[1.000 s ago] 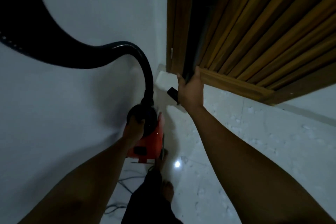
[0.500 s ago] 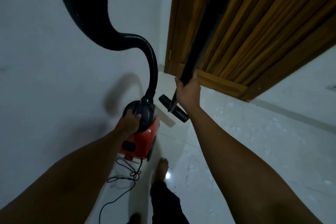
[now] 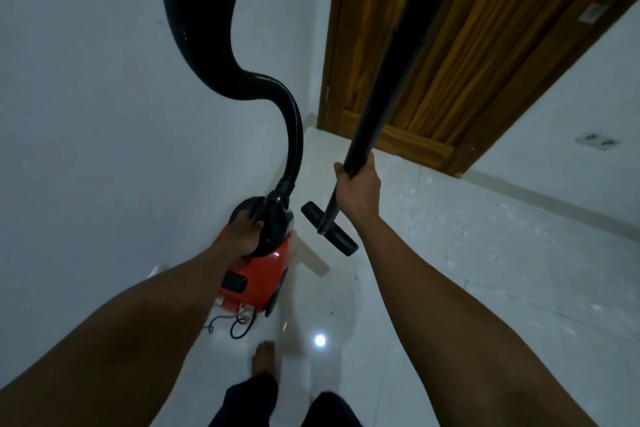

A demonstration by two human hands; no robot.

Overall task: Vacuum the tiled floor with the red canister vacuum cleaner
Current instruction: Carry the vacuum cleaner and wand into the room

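Observation:
The red canister vacuum (image 3: 259, 279) hangs low beside the left wall, carried by its black top handle, which my left hand (image 3: 242, 234) grips. A black ribbed hose (image 3: 292, 135) rises from its top and loops up past the camera. My right hand (image 3: 358, 189) is closed around the black wand (image 3: 388, 73), which runs up toward the top of the frame. The black floor nozzle (image 3: 329, 234) hangs just below that hand, above the glossy white tiled floor (image 3: 450, 270).
A white wall (image 3: 104, 114) runs along the left. A wooden door (image 3: 433, 45) stands ahead in the corner, with another white wall to its right. The power cord (image 3: 239, 326) trails below the vacuum. My bare foot (image 3: 263, 359) is on the tiles.
The view has pulled back from the door. The vacuum and nozzle now sit lower and more central in view, and the hose loop has swung upward. Both hands keep their grips.

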